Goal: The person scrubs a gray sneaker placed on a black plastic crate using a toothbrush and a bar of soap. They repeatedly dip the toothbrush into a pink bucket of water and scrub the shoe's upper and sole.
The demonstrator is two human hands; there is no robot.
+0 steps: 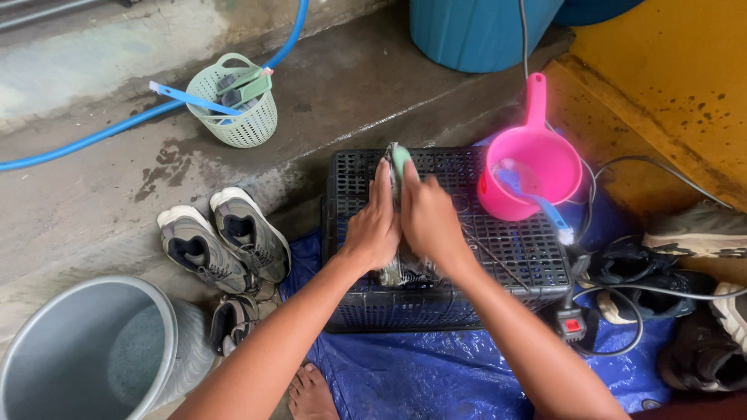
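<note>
At the lower left of the frame a grey bucket (85,354) stands with water in it, and just right of it a pair of grey sneakers (226,239) lies on the wet concrete, set aside off the work surface. Above them, at upper left, a pale green basket (237,105) holds brushes, and a blue hose (117,128) curves past it. In the centre an upturned black plastic crate (443,233) serves as a raised bench, letting water drain through its grid onto the blue tarp (436,373) below. On top of the crate a dark wet shoe (405,264) stands on edge, pressed between the left hand (372,225) and right hand (432,222), whose fingers lie flat and close together against its sides to steady it; a green-tipped tool shows above the right fingers. Right of centre a pink dipper (533,167) rests on the crate with a blue brush (537,204) in it, within easy reach. Dark shoes (646,276) and cables lie at far right.
</note>
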